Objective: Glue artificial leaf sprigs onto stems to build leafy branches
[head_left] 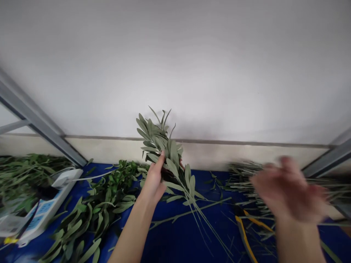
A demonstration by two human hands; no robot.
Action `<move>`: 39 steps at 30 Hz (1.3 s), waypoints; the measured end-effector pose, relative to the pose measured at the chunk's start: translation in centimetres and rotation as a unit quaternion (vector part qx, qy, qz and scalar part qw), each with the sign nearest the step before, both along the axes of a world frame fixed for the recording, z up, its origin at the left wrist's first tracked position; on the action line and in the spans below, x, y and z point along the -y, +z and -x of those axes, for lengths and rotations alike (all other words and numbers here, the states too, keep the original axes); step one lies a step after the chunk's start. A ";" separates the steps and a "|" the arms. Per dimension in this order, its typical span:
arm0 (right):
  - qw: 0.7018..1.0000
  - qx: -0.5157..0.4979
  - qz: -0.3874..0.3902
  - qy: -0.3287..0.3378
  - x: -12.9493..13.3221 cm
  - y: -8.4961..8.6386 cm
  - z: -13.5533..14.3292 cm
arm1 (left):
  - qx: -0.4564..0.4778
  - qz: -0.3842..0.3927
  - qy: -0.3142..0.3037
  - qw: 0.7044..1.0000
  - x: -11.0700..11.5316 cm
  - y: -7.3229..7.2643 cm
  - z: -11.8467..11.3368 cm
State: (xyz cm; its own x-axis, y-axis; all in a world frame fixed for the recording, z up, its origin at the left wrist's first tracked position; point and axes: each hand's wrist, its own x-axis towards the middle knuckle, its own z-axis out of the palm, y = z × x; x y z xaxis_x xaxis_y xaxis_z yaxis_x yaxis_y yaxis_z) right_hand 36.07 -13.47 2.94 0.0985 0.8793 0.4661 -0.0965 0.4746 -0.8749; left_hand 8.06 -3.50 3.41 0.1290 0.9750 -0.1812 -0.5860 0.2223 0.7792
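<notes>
My left hand [155, 179] is closed around a bunch of leafy green stems [157, 138]. Its leaves point up and away from me, while the thin bare stem ends trail down to the right over the blue tabletop [181, 237]. To the right, my right hand [290, 190] is raised above cut stems and blurred by motion. Its fingers look spread, and I see nothing held in it. Yellow-handled pliers or cutters [242, 233] lie just left of my right wrist; their jaws are hard to make out.
Loose leafy sprigs [104, 204] are heaped left of my arm. A white power strip [52, 204] with cables lies further left, beside more greenery [27, 168]. Bare stems [244, 179] are piled at the back right. A pale wall [192, 73] and metal frame posts [46, 117] bound the table.
</notes>
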 end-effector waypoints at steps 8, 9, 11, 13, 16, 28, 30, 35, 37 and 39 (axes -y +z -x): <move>0.949 0.212 0.221 0.080 -2.9 0.4 5.9 | -0.034 -0.004 0.035 0.999 0.3 -0.5 -1.0; 0.943 0.232 0.228 0.074 -3.0 0.3 5.9 | -0.046 -0.007 0.050 0.998 0.3 -0.5 -1.1; 0.937 0.256 0.229 0.059 -2.9 0.1 5.7 | -0.077 -0.004 0.061 0.995 0.3 -0.7 -1.3; 0.938 0.262 0.223 0.047 -3.0 -0.4 5.2 | -0.098 -0.007 0.051 0.994 0.3 -0.9 -1.3; 0.945 0.260 0.197 -0.003 -3.2 -1.2 4.3 | -0.078 -0.061 0.004 0.995 0.3 -1.1 -0.8; 0.963 0.237 0.115 -0.052 -3.3 -1.0 3.8 | -0.018 -0.116 -0.001 0.993 0.3 -1.1 -1.4; 0.944 0.298 0.128 -0.057 -3.6 -1.2 4.5 | 0.004 -0.109 0.028 0.994 0.5 -1.3 -1.6; 0.909 0.401 0.098 -0.048 -3.7 -0.9 5.2 | -0.094 -0.142 -0.002 0.985 1.1 -2.2 -1.4; 0.905 0.417 0.046 -0.070 -3.6 -1.0 4.5 | -0.227 -0.195 -0.074 0.951 1.0 -2.4 -0.7; 0.894 0.434 -0.001 -0.110 -3.2 -1.2 3.4 | -0.320 -0.223 -0.128 0.912 0.5 -2.5 0.1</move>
